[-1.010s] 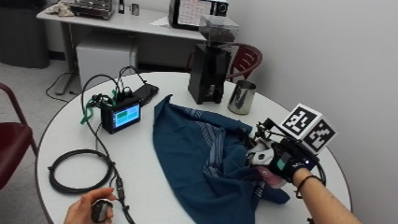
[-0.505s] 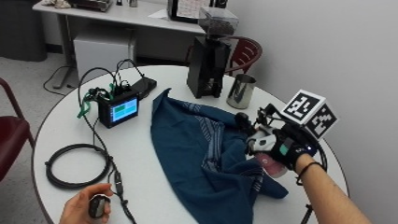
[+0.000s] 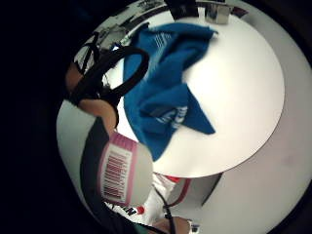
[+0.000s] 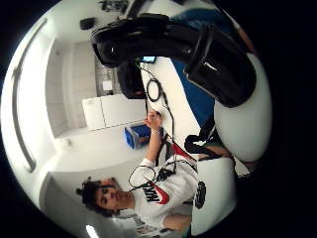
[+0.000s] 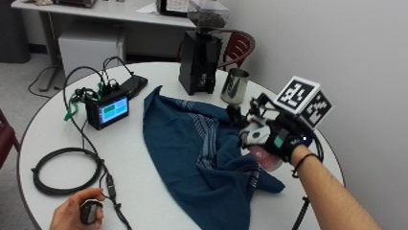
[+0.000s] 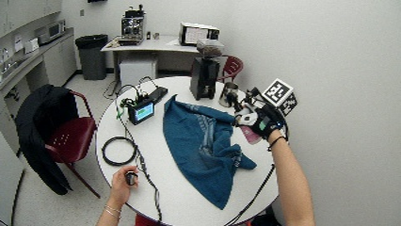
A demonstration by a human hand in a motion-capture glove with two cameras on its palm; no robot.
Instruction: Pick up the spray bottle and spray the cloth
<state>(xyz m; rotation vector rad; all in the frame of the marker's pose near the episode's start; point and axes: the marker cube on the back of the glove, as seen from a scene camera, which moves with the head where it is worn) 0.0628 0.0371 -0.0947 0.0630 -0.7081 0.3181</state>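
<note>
1. Gloved right hand raised above the round white surface, near its edge, fingers curled round the spray bottle.
2. Spray bottle held off the surface in that hand: pale body with a pink label showing under the palm in the outside view; barcode on the label plain in the little finger side palm view.
3. Black sprayer head of the bottle close against the palm in the thumb side palm view; whether a finger lies on the trigger, cannot tell.
4. Blue cloth spread and rumpled flat on the surface, just beside and below the right hand, towards the bare hand; one corner reaching under the bottle.
5. Bare left hand well apart from the gloved one, resting at the near edge of the surface, closed on a small dark object.
6. Beyond the right hand: a metal cup near it, a black coffee grinder beside the cup.
7. Across the cloth from the right hand: a small lit screen with wires, and a coiled black cable.
</note>
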